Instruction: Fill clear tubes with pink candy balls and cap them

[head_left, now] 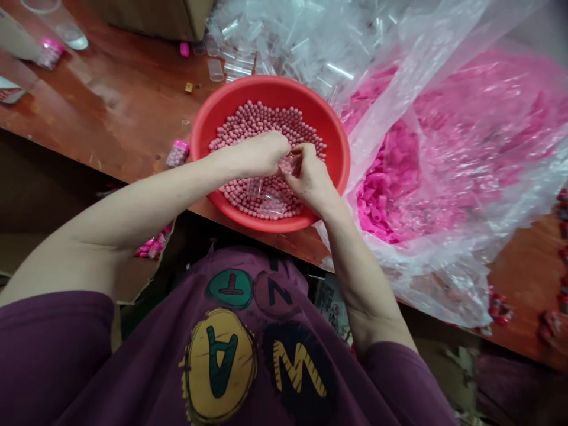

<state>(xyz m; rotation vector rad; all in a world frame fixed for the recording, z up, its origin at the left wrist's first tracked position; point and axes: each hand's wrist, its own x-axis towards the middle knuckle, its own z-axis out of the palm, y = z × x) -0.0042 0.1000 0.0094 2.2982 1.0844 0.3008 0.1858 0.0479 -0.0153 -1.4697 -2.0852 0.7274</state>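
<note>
A round red plastic basin (270, 154) stands on the wooden table (110, 112), holding a layer of many small pink beads (260, 121). My left hand (260, 155) and my right hand (310, 177) meet above the beads, fingers bunched together. Between them is a small clear plastic tube (288, 163), partly hidden by my fingers. Two more clear tubes (261, 198) lie on the beads just below my hands.
A plastic bag of clear tubes (288, 41) lies behind the basin, and a bag of bright pink plastic pieces (390, 189) lies to its right. A small bead-filled tube with a pink cap (178, 154) stands left of the basin. A cardboard box (151, 15) sits at the far edge.
</note>
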